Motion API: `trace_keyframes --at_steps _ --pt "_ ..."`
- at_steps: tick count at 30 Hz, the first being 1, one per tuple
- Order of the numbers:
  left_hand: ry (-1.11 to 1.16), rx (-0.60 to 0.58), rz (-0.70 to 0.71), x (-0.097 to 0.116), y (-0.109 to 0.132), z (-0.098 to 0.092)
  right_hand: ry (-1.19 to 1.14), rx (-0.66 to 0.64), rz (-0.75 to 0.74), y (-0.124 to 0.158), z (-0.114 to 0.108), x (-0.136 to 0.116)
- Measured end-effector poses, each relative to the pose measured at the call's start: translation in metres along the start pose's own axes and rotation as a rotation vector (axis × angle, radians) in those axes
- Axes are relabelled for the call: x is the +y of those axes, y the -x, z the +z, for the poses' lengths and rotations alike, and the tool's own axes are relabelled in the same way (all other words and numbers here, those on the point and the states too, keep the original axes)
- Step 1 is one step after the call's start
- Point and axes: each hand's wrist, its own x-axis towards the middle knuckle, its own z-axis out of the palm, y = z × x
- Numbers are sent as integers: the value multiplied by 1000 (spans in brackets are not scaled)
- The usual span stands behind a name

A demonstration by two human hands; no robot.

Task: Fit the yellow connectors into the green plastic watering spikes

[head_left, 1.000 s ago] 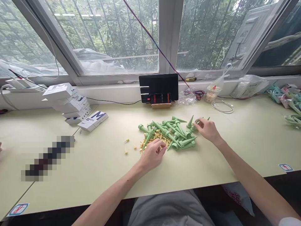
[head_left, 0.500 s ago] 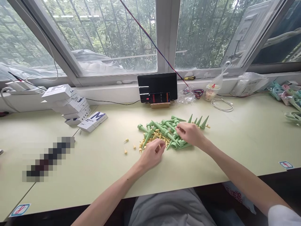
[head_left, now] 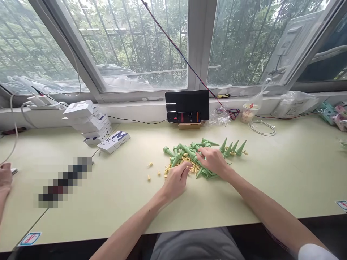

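green cone pile [head_left: 187,150] in middle of counter [head_left: 271,173], nearer far edge. yellow bits [head_left: 189,159] mixed in at pile's near side, few loose ones [head_left: 149,165] just left of it. left hand [head_left: 176,180] at near side of pile, fingertips pressed together among yellow bits; too small to tell if it holds one. right hand [head_left: 213,161] lies on pile, fingers loose and spread over cones. four standing cones [head_left: 233,148] in row just right of pile, tips up. phone [head_left: 189,117] at far edge. white boxes [head_left: 86,121] at far left.
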Motion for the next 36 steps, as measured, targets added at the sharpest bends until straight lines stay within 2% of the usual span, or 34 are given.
trace_keyframes --at_steps 5,12,18,26,36 --pt "8 -8 -23 -3 -1 0 -18 -98 70 3 -2 -5" --pt "53 -27 -96 -3 0 -1 4 -118 172 5 -3 -11" --pt "81 -29 -100 -2 -1 0 -19 -129 153 6 -3 -12" --pt "30 -48 -76 -1 0 3 18 -225 160 5 -7 -19" --pt "-47 -68 -47 2 0 1 -10 -233 127 6 -8 -19"
